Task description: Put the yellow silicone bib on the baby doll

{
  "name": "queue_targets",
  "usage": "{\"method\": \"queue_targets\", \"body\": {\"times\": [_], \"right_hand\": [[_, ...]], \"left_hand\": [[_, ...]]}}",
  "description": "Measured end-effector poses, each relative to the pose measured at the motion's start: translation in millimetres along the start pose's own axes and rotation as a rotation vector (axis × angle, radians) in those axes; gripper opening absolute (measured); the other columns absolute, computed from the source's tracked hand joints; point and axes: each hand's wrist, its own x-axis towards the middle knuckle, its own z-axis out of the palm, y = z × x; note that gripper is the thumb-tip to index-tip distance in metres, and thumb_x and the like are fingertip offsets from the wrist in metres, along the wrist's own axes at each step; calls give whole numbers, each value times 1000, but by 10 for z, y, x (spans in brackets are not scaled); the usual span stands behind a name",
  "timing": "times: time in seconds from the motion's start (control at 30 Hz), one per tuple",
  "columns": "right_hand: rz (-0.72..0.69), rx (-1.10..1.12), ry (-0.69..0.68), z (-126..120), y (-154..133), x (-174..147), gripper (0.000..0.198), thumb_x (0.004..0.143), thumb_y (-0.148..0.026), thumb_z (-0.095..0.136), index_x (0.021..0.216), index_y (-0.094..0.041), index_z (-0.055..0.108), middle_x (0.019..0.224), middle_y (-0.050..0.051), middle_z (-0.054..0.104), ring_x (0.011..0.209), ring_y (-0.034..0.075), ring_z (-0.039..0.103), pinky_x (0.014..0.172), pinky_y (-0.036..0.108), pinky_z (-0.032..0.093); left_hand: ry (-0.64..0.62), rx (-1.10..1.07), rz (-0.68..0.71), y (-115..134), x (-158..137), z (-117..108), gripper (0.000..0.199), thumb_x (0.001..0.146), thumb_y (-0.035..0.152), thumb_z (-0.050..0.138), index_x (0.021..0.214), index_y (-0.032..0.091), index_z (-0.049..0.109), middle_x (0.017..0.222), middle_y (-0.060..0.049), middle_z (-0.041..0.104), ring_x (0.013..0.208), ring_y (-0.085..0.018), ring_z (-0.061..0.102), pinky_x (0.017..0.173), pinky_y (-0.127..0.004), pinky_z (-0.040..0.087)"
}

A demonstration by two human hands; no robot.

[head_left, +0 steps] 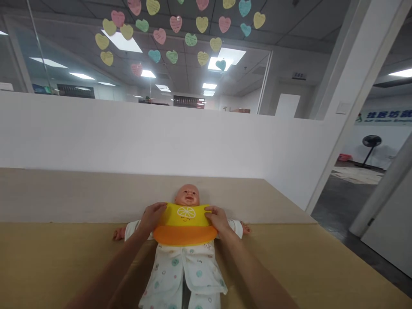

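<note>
A baby doll [187, 195] lies on its back with its arms out to the sides. It wears a white outfit [199, 274] with small coloured prints. Over its chest is a yellow baby bib [174, 221] with a lemon-slice face and an orange pocket along the bottom. My left hand [155, 214] has its fingers closed on the bib's upper left edge. On the opposite side, my right hand [219, 216] pinches the upper right edge with thumb and fingers. Whatever fastens behind the doll's neck is hidden.
The doll rests on a wooden tabletop [64, 257], with a paler board [80, 195] behind it. A white half wall [161, 137] with glass above stands at the back. To the right is a doorway with a black fan [371, 141] beyond.
</note>
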Motion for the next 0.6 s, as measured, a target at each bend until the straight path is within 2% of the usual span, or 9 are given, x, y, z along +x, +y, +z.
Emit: {"method": "queue_targets", "body": {"times": [0.13, 0.23, 0.3, 0.37, 0.4, 0.43, 0.5, 0.57, 0.6], "right_hand": [[-57, -101, 20, -47, 50, 30, 28, 58, -15, 53, 85, -14, 62, 71, 2, 63, 64, 16, 60, 64, 27, 47], [-144, -248, 42, -106, 23, -22, 24, 64, -18, 51, 85, -14, 63, 80, 5, 65, 74, 18, 61, 71, 30, 47], [-315, -403, 121, -142, -51, -145, 22, 71, -20, 50, 86, -15, 64, 91, 8, 65, 86, 21, 60, 81, 32, 45], [-559, -554, 188, -141, -174, -366, 20, 78, -23, 49, 89, -16, 64, 100, 10, 63, 99, 23, 56, 89, 34, 41], [-645, -594, 158, -120, -250, -512, 20, 81, -25, 48, 90, -17, 64, 99, 9, 63, 99, 23, 55, 86, 33, 42], [-687, -605, 71, -83, -332, -677, 20, 86, -28, 46, 91, -18, 63, 96, 8, 63, 94, 21, 56, 81, 31, 43], [-765, -555, -176, 29, -496, -1037, 22, 90, -32, 45, 91, -19, 63, 93, 6, 64, 89, 17, 57, 79, 27, 43], [-757, -580, -520, 165, -638, -1373, 24, 92, -32, 45, 105, -21, 62, 103, 5, 64, 95, 15, 57, 83, 25, 43], [-727, -603, -652, 230, -693, -1512, 25, 93, -32, 46, 107, -21, 62, 105, 5, 63, 98, 15, 57, 86, 25, 42]], "left_hand": [[103, 198, 214, -128, -283, -92, 33, 77, 38, 53, 97, 17, 68, 106, -8, 68, 94, -22, 61, 83, -31, 49], [204, 335, 457, -254, -559, -176, 28, 85, 34, 47, 97, 18, 66, 106, -9, 66, 96, -22, 61, 85, -34, 49], [235, 455, 729, -288, -758, -249, 24, 87, 27, 46, 98, 19, 65, 105, -9, 66, 99, -22, 59, 90, -36, 47], [154, 587, 1017, -258, -974, -322, 25, 85, 19, 48, 106, 21, 63, 109, -9, 66, 105, -23, 57, 95, -39, 44], [94, 646, 1129, -223, -1088, -351, 31, 83, 15, 50, 111, 23, 61, 112, -8, 66, 110, -23, 55, 98, -40, 43], [39, 688, 1237, -183, -1204, -371, 39, 81, 12, 52, 117, 24, 59, 115, -7, 66, 116, -25, 52, 101, -43, 41], [3, 734, 1339, -116, -1430, -379, 51, 77, 11, 54, 125, 27, 54, 118, -5, 67, 128, -28, 43, 107, -49, 34], [-1, 699, 1397, -103, -1623, -357, 55, 76, 14, 56, 126, 35, 51, 115, 0, 69, 132, -28, 40, 110, -53, 31], [1, 688, 1358, -118, -1698, -342, 53, 78, 16, 56, 125, 39, 51, 114, 2, 69, 131, -27, 43, 110, -54, 30]]}}
